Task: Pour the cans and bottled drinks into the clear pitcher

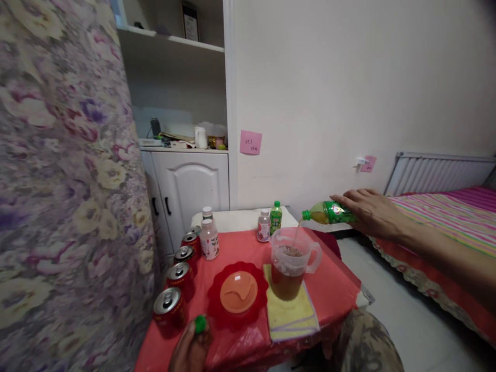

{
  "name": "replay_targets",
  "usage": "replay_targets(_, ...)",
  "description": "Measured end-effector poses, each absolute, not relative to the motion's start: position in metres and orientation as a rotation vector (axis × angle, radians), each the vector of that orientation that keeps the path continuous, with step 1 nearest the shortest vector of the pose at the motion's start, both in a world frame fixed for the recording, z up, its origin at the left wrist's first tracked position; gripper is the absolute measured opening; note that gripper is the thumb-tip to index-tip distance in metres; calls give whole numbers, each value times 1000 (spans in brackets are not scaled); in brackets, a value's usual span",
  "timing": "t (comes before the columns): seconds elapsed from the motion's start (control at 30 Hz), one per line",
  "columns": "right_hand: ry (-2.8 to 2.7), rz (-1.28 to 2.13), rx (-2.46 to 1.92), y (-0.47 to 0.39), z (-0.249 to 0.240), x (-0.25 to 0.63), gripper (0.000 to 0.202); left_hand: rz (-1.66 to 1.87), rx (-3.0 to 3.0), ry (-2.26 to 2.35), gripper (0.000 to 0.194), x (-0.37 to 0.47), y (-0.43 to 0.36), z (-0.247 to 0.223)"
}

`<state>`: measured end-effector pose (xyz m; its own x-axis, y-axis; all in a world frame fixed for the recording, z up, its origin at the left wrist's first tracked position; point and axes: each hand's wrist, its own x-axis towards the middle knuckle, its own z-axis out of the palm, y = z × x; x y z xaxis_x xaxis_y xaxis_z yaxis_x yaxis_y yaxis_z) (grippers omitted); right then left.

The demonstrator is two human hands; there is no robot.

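Clear plastic bottle with a green label (334, 212): in my right hand (366, 211), fingers wrapped round its base end, long axis near level, mouth pointing left, just above the rim of the translucent plastic jug with a handle (310, 258). Thin stream (297, 232) dropping in. Jug's on a folded yellow cloth (290, 318), red-covered counter (333, 266). Right hand's nearer the jug; left hand (190, 345) well apart, lower left, fingers pinching a small green plastic cap (200, 324).

Red-covered table (329, 268) — cans (169, 314), bottles (210, 246), scalloped dish (217, 311), yellow cloth (289, 319) under jug (285, 281)
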<state>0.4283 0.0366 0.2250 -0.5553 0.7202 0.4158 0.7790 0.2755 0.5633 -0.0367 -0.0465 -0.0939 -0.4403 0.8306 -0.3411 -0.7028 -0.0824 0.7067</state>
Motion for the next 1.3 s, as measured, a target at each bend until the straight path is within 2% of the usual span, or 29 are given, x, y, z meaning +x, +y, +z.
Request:
replay_targets(0.17, -2429, -1200, -1408, 40, 228, 427, 61, 1742, 185, 1031, 20, -39, -48, -92)
replay_targets(0.37, -2407, -1246, -1363, 41, 230, 425, 52, 1717, 176, 1086, 18, -37, -48, -85)
replay_targets(0.6, -2434, -1244, -1354, 44, 231, 422, 51, 1664, 183, 993, 13, -40, -46, -82)
replay_targets(0.87, -2411, -1296, -1346, 42, 232, 415, 57, 1690, 252, 975, 18, -42, -43, -89)
replay_targets(1.3, -2444, -1391, -1262, 49, 238, 401, 58, 1650, 156, 1028, 14, -48, -44, -97)
